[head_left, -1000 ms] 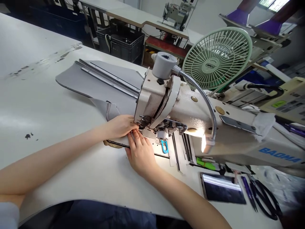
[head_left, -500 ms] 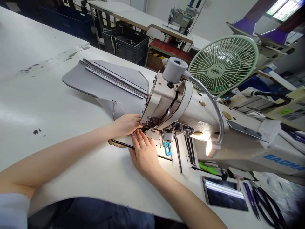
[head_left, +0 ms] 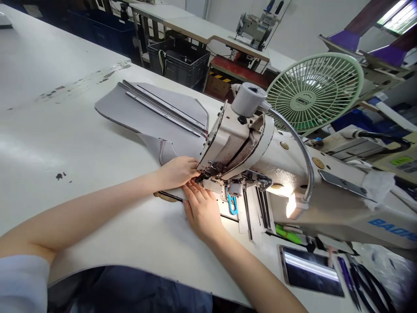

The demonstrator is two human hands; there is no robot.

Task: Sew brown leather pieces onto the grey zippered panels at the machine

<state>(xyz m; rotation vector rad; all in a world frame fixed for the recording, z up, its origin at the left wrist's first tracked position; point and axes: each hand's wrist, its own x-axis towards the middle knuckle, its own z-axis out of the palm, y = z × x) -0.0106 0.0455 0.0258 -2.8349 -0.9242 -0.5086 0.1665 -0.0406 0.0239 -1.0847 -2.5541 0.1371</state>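
A grey fabric piece (head_left: pixel 120 104) with dark edging and pale strips across it lies on the left of the sewing machine (head_left: pixel 276 152), one corner folded up. My left hand (head_left: pixel 177 173) presses close to the needle area, its fingers curled on the fabric's edge; the fingertips are partly hidden by the machine head. Just in front of it, my right hand (head_left: pixel 205 213) lies with fingers stretched out flat beside the presser foot area, touching the work. The needle itself is hidden. A blue slotted part (head_left: pixel 232 203) sits right of my right hand.
Dark strips (head_left: pixel 263 208) lie under the machine arm. A phone (head_left: pixel 311 271), a purple tool (head_left: pixel 348 276) and black-handled scissors (head_left: pixel 371 282) rest at the right. Behind stand a green fan (head_left: pixel 302 98) and a grey crate (head_left: pixel 182 65). A lit lamp (head_left: pixel 291 205) hangs low.
The whole view has shifted, so everything appears slightly further right. Both hands keep nearly the same place at the machine; the fabric shows little visible movement.
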